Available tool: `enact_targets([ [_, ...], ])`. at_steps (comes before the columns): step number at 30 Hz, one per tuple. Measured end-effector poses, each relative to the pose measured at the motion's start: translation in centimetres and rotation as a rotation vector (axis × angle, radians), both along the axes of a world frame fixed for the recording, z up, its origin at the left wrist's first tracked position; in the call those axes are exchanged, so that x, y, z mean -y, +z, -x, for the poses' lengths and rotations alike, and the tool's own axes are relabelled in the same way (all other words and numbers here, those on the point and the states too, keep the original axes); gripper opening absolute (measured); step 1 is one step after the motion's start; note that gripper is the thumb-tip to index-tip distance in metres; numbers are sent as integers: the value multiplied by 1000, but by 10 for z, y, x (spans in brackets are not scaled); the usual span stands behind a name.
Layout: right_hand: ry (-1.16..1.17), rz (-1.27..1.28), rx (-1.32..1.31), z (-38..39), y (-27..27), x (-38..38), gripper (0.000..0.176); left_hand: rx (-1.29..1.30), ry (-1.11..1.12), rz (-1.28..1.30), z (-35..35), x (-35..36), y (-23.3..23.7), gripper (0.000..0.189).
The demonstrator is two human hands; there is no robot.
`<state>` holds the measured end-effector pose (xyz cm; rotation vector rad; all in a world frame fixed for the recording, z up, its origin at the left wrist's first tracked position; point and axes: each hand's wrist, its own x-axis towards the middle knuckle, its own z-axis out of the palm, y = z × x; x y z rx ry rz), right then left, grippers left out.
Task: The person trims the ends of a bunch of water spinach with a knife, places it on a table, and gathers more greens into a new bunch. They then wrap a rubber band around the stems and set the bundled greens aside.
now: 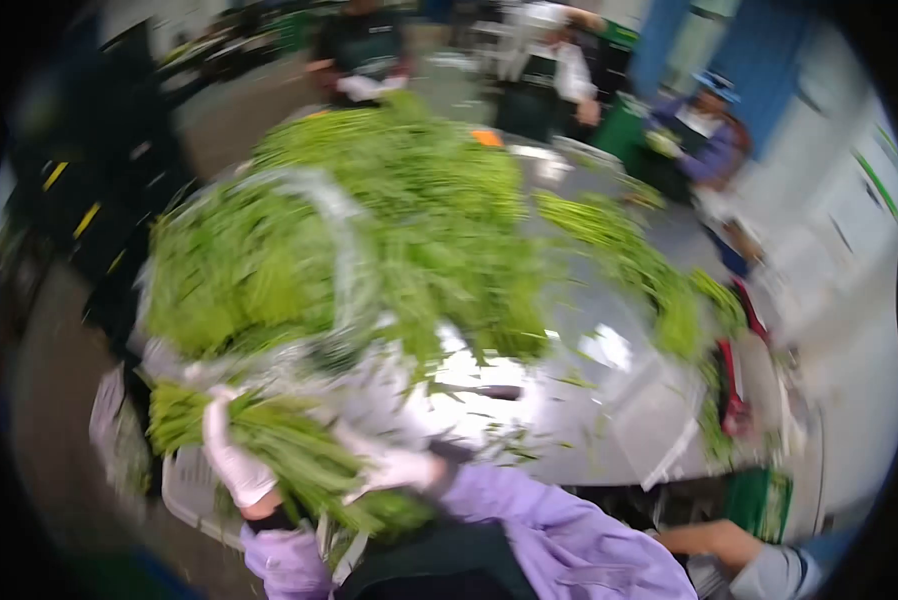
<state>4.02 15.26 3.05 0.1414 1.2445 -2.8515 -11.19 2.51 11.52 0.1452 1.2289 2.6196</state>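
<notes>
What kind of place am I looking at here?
Probably a vegetable packing room: greens heaped on a metal table, a clear bag around some, and people in aprons standing nearby.

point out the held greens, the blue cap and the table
held greens (294, 438), head view, middle of the bunch
blue cap (718, 86), head view, its crown
table (624, 405), head view, bare surface

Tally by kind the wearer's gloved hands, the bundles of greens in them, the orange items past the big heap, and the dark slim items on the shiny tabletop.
Gloved hands (left hand, right hand): 2
Held bundle: 1
Orange item: 1
Dark slim item: 1
Total: 5
</notes>
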Motion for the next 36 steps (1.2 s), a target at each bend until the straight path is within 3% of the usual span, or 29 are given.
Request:
enact_targets([
  [2,143,-550,-169,-2,-4,-1,103,93,-113,-115,-11,-27,20,25],
  [4,208,72,-175,-8,1,9,100,98,-124,38,-12,-35,25,27],
  [6,169,18,-127,-12,-3,7,96,29,-54,-145,-25,-61,21,29],
  [8,108,-95,-64,-24,3,-5,89,-66,-43,-1,-35,-80,15,28],
  [10,200,91,202,-43,32,-29,66,-7,-13,32,-39,-97,4,26],
  [11,-53,3,192,-48,40,-28,52,-9,-72,24,-50,-107,9,26],
  [12,44,-134,322,-40,30,-35,50,-12,-110,20,-59,-114,16,26],
  [13,-38,-11,229,-47,17,-34,48,-33,-192,-1,-63,-118,15,25],
  [14,52,-45,364,-51,12,-44,43,-57,-251,-10,-62,-121,10,24],
  [15,85,-200,443,-58,23,-54,36,-57,-181,48,-65,-125,10,24],
  [16,-122,-124,108,-61,-19,-43,27,-57,-104,102,-67,-130,9,23],
  [17,30,115,408,-55,-29,-44,22,-49,-100,93,-64,-130,-3,23],
  [18,50,42,417,-58,-20,-49,30,-44,-102,79,-62,-129,-8,26],
  [19,-80,22,259,-55,-32,-44,34,-137,-57,40,-65,-131,-3,31],
  [22,-49,-55,268,-52,-40,-46,36,-198,-38,-22,-63,-124,-2,49],
  [24,-24,-93,363,-49,-28,-48,38,-222,-34,-24,-58,-116,-7,51],
  [27,96,66,426,-51,-18,-50,37,-196,-15,-6,-51,-98,-18,47],
  [29,260,222,593,-53,-12,-42,33,4,-30,-87,-46,-86,-29,36],
  [33,367,136,537,-55,-2,-15,29,150,-42,-158,-45,-64,-37,17],
  [36,421,193,606,-48,-3,-4,29,99,71,-76,-48,-57,-35,24],
])
